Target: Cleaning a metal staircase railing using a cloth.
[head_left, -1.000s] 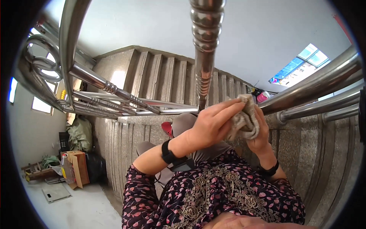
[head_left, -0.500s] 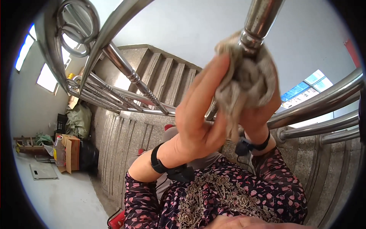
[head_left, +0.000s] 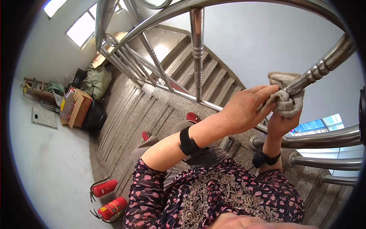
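A crumpled beige-grey cloth (head_left: pixel 293 105) is wrapped around a shiny metal baluster (head_left: pixel 319 71) of the stair railing, just below its ringed collar. My left hand (head_left: pixel 248 108) presses the cloth from the left, its fingers bent onto the folds. From below, my right hand (head_left: pixel 285 123) grips the same cloth, with most of its fingers hidden behind the bundle. Both wrists wear black straps with small dark devices.
A curved metal handrail (head_left: pixel 236 3) crosses above more balusters, with stone steps (head_left: pixel 198 68) beyond. Thick horizontal rails (head_left: pixel 324 138) run at my right. Two red fire extinguishers (head_left: pixel 112 208) stand at lower left. A cardboard box (head_left: pixel 81 108), sacks and a black bag line the left wall.
My view has swung, bringing the fire extinguishers into sight. Both hands and the cloth now appear farther right and farther from me, lower on the baluster relative to its rings.
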A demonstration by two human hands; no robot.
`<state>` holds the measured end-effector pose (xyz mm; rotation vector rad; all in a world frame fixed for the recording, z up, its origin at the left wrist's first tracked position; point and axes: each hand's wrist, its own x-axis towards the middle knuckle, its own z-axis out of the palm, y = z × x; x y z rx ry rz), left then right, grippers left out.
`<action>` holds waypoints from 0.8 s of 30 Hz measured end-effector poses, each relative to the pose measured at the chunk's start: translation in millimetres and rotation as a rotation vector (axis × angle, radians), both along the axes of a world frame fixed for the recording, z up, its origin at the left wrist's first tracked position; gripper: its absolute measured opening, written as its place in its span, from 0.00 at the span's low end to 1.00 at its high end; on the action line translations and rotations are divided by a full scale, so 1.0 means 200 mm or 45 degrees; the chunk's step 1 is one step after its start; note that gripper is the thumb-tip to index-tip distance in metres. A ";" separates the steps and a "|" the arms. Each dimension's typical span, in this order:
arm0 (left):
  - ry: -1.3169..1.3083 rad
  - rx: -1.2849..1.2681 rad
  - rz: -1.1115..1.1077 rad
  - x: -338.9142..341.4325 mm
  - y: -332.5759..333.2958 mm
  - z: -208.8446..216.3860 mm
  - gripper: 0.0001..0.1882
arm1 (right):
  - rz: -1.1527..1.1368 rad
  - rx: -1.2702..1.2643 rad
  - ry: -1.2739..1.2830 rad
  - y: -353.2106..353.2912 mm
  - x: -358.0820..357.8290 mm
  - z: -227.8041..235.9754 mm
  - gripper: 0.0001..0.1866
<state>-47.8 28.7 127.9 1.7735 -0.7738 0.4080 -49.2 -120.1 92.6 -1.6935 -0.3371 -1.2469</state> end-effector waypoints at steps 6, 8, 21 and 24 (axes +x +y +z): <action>-0.142 -0.205 0.161 -0.03 0.08 -0.04 0.19 | 0.246 0.206 -0.077 0.07 -0.09 0.12 0.22; -0.197 -0.286 0.228 -0.04 0.11 0.03 0.20 | 0.166 0.186 0.145 -0.06 -0.13 0.13 0.17; -0.132 -1.034 0.310 0.16 0.50 0.18 0.20 | 0.668 -0.116 -0.641 0.83 0.60 0.40 0.20; -0.287 -0.683 0.671 0.22 0.48 0.06 0.22 | 0.833 0.141 -0.488 0.96 0.48 0.41 0.16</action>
